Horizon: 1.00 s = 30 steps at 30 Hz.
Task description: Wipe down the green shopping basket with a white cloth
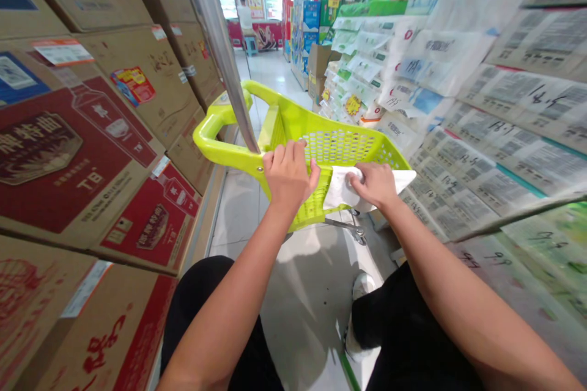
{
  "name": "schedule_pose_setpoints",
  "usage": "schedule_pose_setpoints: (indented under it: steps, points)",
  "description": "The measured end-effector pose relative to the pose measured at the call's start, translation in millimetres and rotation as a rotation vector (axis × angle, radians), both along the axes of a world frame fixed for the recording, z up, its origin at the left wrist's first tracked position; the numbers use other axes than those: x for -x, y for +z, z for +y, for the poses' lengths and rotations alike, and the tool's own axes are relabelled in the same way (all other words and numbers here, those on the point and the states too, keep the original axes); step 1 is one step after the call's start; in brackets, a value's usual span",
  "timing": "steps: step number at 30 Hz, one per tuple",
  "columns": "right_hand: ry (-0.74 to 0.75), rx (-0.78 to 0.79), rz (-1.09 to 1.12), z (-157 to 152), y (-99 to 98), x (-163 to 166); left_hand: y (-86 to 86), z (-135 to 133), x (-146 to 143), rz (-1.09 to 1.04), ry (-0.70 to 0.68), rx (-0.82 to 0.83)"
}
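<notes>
The lime-green plastic shopping cart with perforated basket walls (300,115) stands directly in front of both hands on the pale tiled floor (300,281), its looped handle end toward the left. The left hand (288,174) lies over the cart's near rim, touching it, with the fingers side by side and the thumb set apart to the right; its underside is hidden, so I cannot tell whether it grips. Just beside its fingers, to the left, a silver metal pole (224,55) slants up from the same rim.

The right hand (378,183) pinches a white, soft-looking cloth or tissue (339,188) between thumb and fingers against the near rim, farther right. That sheet lies under the right hand and shows on both sides of it, apart from the left hand. The cart's far wall is beyond both hands.

On the left rise stacked brown cardboard cartons with red printed panels (46,153); on the right, stacked white plastic-wrapped packs with handwritten prices (518,128). Well beyond the cart, a person in a white top (244,15) is near a blue stool (251,44)
</notes>
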State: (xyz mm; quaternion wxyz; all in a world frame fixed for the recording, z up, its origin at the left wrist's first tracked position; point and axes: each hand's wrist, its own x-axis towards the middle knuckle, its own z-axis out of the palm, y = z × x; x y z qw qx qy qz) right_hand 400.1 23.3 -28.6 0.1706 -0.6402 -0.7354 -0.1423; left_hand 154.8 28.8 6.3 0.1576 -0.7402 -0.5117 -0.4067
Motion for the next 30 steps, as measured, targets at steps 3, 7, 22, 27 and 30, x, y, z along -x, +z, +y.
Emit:
schedule_pose_setpoints:
  steps: [3,7,22,27,30]
  points:
    - [0.098,-0.035,0.075,-3.3,7.7,44.6,-0.5,-5.3,-5.6,0.002,-0.034,0.001]
    - [0.173,-0.111,0.125,-5.4,14.7,89.1,-2.9,-5.0,-4.7,0.028,-0.040,-0.034]
    - [-0.144,-0.038,0.071,5.0,-5.2,-11.6,0.3,14.6,8.9,0.029,0.010,-0.049]
    - [-0.024,-0.078,0.176,0.3,3.3,41.8,5.7,1.0,-5.9,0.024,-0.015,0.000]
    - [0.125,-0.106,0.209,-2.0,9.6,81.8,6.0,-3.0,-8.9,0.042,-0.015,0.018]
